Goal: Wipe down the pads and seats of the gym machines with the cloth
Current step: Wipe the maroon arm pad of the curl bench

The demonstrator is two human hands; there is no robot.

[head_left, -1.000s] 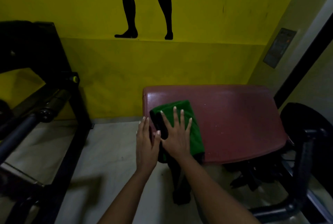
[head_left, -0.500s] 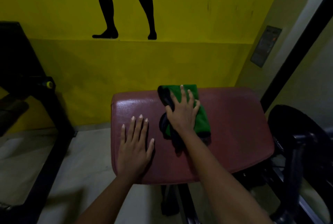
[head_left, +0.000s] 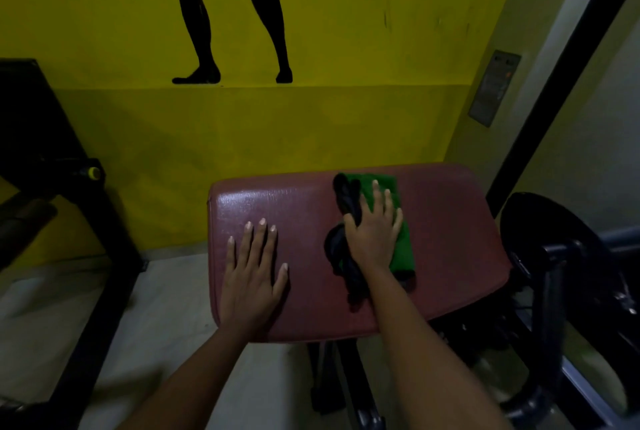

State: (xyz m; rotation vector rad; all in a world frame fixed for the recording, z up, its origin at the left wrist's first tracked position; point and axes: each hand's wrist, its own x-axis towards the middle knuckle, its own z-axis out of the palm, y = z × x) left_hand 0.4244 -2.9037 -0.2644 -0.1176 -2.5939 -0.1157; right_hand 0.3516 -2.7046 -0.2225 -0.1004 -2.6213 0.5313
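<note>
1. A dark red padded seat [head_left: 450, 239] fills the centre, before a yellow wall [head_left: 346, 125].
2. At 3 o'clock on it, the right hand [head_left: 372, 234] presses flat, fingers spread, on the green cloth [head_left: 401, 249].
3. At 9 o'clock, the left hand [head_left: 254, 270] rests flat and empty.
4. Wiping appears midway; the right portion seems unwiped.

dim room: yellow wall [head_left: 329, 125] with a black leg silhouette [head_left: 235, 14], pale floor [head_left: 166, 308], dark machine frame [head_left: 104, 222] at left.
</note>
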